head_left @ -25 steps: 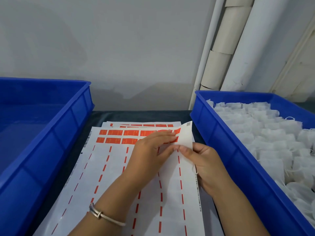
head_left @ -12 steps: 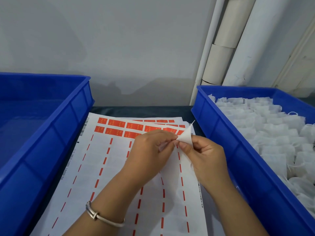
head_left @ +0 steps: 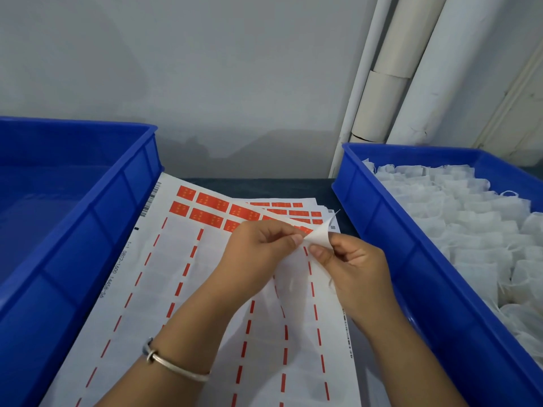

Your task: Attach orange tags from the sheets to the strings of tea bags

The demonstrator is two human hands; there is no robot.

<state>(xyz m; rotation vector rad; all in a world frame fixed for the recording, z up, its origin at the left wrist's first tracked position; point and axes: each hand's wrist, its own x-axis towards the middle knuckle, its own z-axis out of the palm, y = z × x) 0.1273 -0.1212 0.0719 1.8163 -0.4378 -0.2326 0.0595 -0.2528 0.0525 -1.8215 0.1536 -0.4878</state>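
Peeling now | I see right hand (head_left: 351,267) pinch the sheet corner (head_left: 318,235), curled up | left hand (head_left: 258,248) pinches at same corner, closer to orange tags (head_left: 211,211), which run up-left | tea bags (head_left: 458,218) wait in right bin (head_left: 379,218).

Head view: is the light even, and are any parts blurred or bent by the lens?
Head view: the light is soft and dim, with faint shadows on the wall and no strong glare. The tags are sharp enough to see, but their print cannot be read. The left hand and right hand show little blur. The wide lens tilts the pipes and splays the left bin.
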